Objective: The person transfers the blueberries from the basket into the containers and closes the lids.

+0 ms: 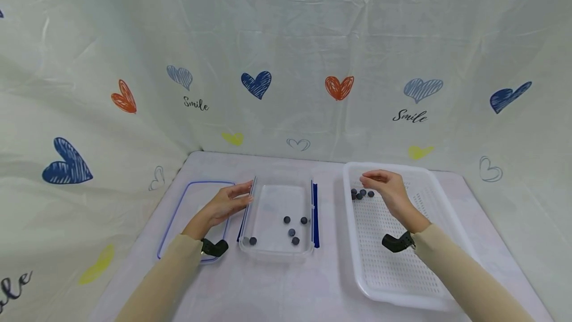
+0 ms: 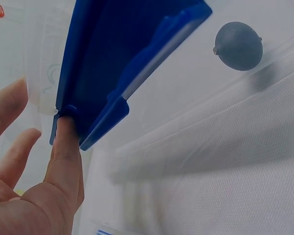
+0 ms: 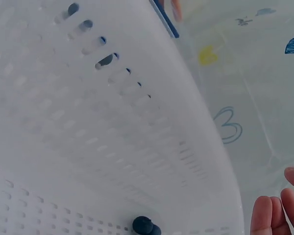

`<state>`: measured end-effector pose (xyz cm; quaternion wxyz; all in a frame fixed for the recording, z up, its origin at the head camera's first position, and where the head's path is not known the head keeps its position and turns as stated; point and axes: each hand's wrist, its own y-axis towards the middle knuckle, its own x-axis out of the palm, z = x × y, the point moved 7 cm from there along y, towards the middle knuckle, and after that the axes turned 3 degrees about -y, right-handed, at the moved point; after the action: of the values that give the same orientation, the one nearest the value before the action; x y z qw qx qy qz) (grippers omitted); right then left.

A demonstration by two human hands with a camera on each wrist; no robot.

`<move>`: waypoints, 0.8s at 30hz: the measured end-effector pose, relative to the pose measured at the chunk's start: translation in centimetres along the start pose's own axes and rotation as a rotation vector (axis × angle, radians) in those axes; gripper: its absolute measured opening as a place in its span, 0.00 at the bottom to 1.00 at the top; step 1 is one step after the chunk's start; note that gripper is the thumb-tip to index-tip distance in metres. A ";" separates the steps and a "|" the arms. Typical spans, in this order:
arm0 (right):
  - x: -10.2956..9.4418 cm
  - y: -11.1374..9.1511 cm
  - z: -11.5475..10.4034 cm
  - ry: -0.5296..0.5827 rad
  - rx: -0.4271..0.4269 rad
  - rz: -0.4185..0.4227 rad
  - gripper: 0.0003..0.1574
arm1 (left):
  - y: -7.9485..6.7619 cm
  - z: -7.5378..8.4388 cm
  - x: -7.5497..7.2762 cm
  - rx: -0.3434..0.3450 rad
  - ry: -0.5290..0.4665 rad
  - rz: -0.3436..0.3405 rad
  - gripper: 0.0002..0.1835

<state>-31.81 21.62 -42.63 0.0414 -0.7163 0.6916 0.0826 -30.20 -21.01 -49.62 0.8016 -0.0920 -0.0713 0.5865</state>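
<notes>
My left hand [image 1: 225,203] touches the left side of a clear plastic box [image 1: 277,255], its fingers fairly straight. In the left wrist view a fingertip [image 2: 66,127] meets the blue side latch [image 2: 95,73] of that box. Several dark blueberries [image 1: 292,232] lie inside it, one of them large in the left wrist view [image 2: 238,46]. Over the far left part of a white perforated basket [image 1: 364,282] is my right hand [image 1: 388,189], fingers loosely bent. The right wrist view shows its thumb apart from the fingers, with nothing between them. Below it, more blueberries [image 1: 363,193] cluster in the basket corner.
A clear lid [image 1: 178,210] with a blue-edged rim lies left of the box, partly under my left arm. The box's other blue latch [image 1: 316,215] hangs folded out on its right side. A heart-printed sheet [image 1: 295,118] rises behind the white table [image 1: 277,292].
</notes>
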 end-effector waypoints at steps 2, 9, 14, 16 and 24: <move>-0.3 0.0 0.3 -0.009 0.005 0.008 0.24 | 0.0 0.0 0.0 -0.003 0.000 -0.001 0.37; -1.4 0.3 1.3 -0.056 0.019 0.034 0.28 | 0.1 0.0 0.1 -0.005 -0.001 0.003 0.37; -2.1 0.4 2.0 -0.085 0.031 0.055 0.26 | 0.1 0.1 0.0 -0.005 -0.002 0.008 0.37; -2.3 0.4 2.4 -0.104 0.041 0.062 0.27 | 0.1 0.1 0.0 -0.007 -0.001 0.012 0.37; -3.2 0.9 3.9 -0.164 0.071 0.105 0.26 | 0.1 0.0 0.1 -0.027 -0.004 0.029 0.37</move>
<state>-33.06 25.40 -45.86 0.1191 -0.6680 0.7249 0.1185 -30.22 -20.88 -49.62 0.7915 -0.1026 -0.0794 0.5972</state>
